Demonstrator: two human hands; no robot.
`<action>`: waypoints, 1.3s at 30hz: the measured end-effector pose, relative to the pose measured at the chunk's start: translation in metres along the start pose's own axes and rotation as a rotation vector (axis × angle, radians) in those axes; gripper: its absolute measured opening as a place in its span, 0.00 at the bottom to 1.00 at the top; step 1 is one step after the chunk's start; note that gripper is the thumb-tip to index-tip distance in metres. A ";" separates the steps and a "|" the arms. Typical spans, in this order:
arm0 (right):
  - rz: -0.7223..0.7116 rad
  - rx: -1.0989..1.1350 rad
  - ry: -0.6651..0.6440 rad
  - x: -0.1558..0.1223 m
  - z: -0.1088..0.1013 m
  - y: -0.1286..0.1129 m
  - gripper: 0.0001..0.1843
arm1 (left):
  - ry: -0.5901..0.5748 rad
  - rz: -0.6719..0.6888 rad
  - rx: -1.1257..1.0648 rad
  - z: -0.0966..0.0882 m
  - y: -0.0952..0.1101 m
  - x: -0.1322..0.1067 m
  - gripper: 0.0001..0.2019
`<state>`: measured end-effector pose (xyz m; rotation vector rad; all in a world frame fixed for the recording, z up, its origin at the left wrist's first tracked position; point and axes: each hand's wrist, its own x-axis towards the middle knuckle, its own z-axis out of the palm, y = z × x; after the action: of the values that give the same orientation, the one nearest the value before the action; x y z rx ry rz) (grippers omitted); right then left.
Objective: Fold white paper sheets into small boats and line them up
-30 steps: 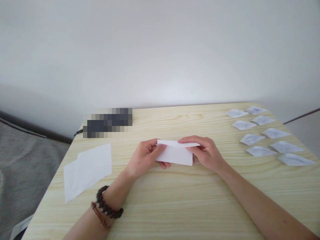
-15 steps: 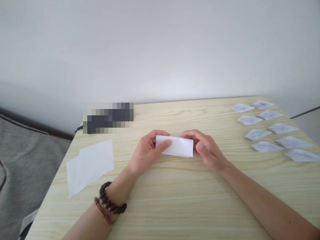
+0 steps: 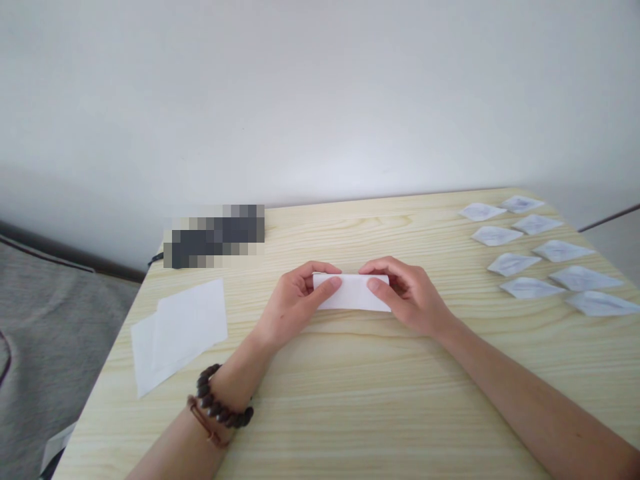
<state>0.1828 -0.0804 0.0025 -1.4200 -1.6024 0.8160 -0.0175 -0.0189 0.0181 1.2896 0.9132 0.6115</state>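
Observation:
A white sheet of paper (image 3: 353,293), folded into a narrow strip, lies on the light wooden table (image 3: 350,400) in front of me. My left hand (image 3: 290,307) pinches its left end, thumb on top and fingers behind. A beaded bracelet sits on that wrist. My right hand (image 3: 410,297) pinches the right end the same way, thumb pressed on the paper's face. Both hands rest low against the tabletop.
Two flat white sheets (image 3: 177,333) overlap near the table's left edge. Several folded paper shapes (image 3: 540,257) lie in two rows at the right. A dark, blurred-out object (image 3: 215,237) sits at the back left against the wall.
The paper's upper flap has been folded down, making a narrower strip. It has come down flatter onto the table, and my right thumb has moved onto its face.

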 end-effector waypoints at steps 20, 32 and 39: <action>-0.016 -0.041 0.039 0.001 0.000 0.001 0.10 | -0.022 -0.007 0.014 -0.001 0.000 0.000 0.19; -0.016 0.022 0.055 0.003 0.000 0.000 0.08 | 0.041 0.010 0.100 0.001 0.003 -0.002 0.21; -0.006 0.017 0.049 0.003 -0.001 0.001 0.09 | 0.039 -0.020 0.080 0.000 -0.004 0.000 0.21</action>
<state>0.1837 -0.0777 0.0022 -1.4114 -1.5586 0.7840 -0.0176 -0.0194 0.0146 1.3424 0.9900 0.5919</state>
